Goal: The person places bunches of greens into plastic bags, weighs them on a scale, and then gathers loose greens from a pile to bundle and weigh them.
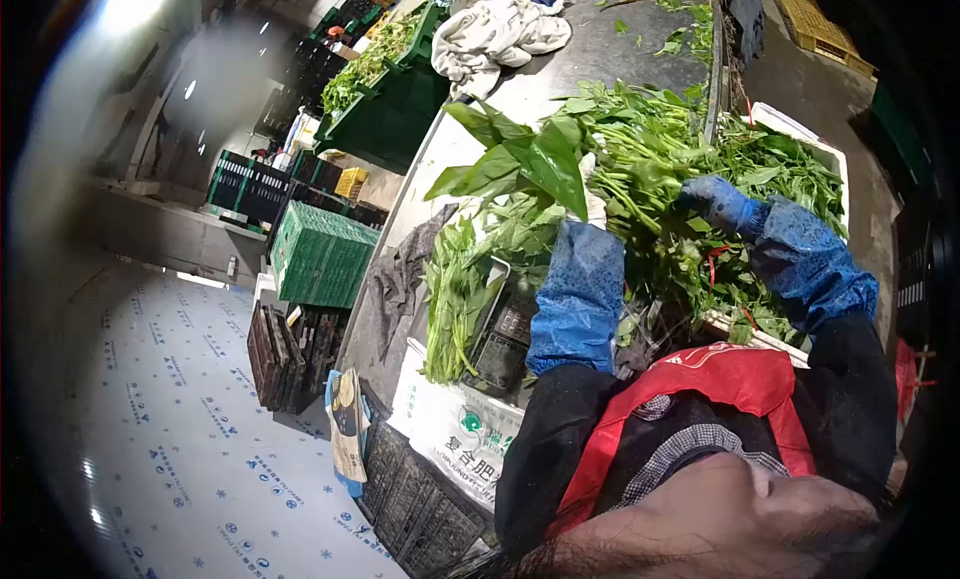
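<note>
Greens (640, 164) lie on the table (640, 54) against the right hand's (715, 205) curled fingers, grip unclear, stems slanting away leftward; broad leaves (535, 164) partly hide the left hand (596, 194), finger state indiscernible.

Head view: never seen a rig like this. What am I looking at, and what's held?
No robot here: it's a person in blue oversleeves and a red apron. The one picture comes from a camera worn on the head, looking down past the chest, so the scene looks curved and tilted.

On the work table lie piled leafy greens, with a crumpled white cloth at the far end. More greens fill a white box on the right.

The blue-gloved right hand is on the pile. The left hand is mostly hidden behind large leaves. I can't tell how firm either grip is, or exactly what is held.
</note>
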Available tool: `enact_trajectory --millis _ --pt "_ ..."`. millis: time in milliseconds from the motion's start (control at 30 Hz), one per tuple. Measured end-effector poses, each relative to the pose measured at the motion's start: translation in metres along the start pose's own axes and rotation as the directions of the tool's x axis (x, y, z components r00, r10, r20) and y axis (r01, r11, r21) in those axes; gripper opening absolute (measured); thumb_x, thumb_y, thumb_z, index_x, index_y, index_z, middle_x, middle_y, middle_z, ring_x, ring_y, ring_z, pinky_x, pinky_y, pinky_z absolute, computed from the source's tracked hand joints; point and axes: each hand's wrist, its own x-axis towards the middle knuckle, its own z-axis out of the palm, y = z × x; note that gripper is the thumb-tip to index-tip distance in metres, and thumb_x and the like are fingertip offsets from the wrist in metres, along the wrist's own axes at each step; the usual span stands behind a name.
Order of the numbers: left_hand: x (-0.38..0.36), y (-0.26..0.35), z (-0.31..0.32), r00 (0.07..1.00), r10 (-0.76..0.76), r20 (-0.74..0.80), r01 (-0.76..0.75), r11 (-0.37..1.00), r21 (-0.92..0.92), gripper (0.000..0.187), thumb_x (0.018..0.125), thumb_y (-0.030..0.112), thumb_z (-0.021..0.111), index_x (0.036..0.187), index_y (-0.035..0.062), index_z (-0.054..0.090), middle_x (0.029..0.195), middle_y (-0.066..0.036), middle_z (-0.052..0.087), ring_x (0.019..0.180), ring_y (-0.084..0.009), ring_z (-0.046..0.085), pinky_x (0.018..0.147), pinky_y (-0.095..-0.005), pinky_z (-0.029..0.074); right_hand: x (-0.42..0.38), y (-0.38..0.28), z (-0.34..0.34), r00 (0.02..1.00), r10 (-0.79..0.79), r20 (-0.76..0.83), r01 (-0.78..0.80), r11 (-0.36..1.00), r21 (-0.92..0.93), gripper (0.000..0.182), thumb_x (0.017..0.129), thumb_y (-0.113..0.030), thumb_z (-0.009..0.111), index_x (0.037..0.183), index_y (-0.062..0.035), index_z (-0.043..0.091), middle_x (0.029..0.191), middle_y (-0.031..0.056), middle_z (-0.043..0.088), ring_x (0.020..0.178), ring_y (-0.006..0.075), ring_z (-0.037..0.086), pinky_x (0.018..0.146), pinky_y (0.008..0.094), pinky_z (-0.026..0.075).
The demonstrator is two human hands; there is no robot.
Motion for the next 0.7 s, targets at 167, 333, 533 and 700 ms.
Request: enact_trajectory --millis 167,333,533,700 --pt "-0.001 0.004 0.001 0.998 0.043 -0.039 -0.048 0.992 -0.120 0.030 0.083 0.010 0.052 0.112 0.0021 0.051 0.102 -0.011 0.058 0.087 -0.0245 0.059 0.077 -0.0402 0.052 -0.015 -0.010 -0.009 0.982 0.160 -0.103 -0.099 0.892 0.441 0.026 0.063 0.014 0.051 0.084 -0.0003 0.059 0.079 0.0057 0.061 0.079 0.0146 0.059 0.074 0.0286 0.048" --pt "0.008 0.037 -0.025 0.985 -0.039 -0.171 0.004 0.979 -0.204 0.032 0.086 0.017 0.044 0.116 0.0049 0.047 0.108 -0.014 0.055 0.096 -0.0327 0.055 0.084 -0.0501 0.046 -0.063 0.023 -0.001 0.876 0.464 -0.136 -0.454 0.886 0.096 0.015 0.069 -0.006 0.064 0.083 -0.0060 0.062 0.078 0.0084 0.063 0.078 0.0211 0.061 0.072 0.0310 0.047" --pt "-0.010 0.043 0.036 0.941 0.155 -0.299 -0.124 0.985 0.121 0.033 0.080 0.013 0.056 0.111 0.0045 0.053 0.098 -0.009 0.058 0.084 -0.0223 0.058 0.074 -0.0383 0.050 -0.003 -0.060 -0.054 0.991 0.130 0.016 -0.118 0.942 -0.315 0.084 0.062 0.002 0.057 0.137 -0.0186 0.024 0.142 0.0113 0.022 0.101 0.0348 0.051 0.079 0.0376 0.046" --pt "0.004 0.015 0.022 0.953 0.095 -0.286 -0.090 0.995 0.030 0.026 0.081 0.013 0.053 0.105 0.0034 0.055 0.097 -0.007 0.059 0.082 -0.0221 0.058 0.072 -0.0380 0.050 0.036 -0.043 -0.014 0.961 -0.002 0.275 0.168 0.797 -0.580 0.064 0.066 -0.008 0.055 0.127 -0.0071 0.036 0.092 0.0125 0.051 0.074 0.0287 0.053 0.063 0.0386 0.045"
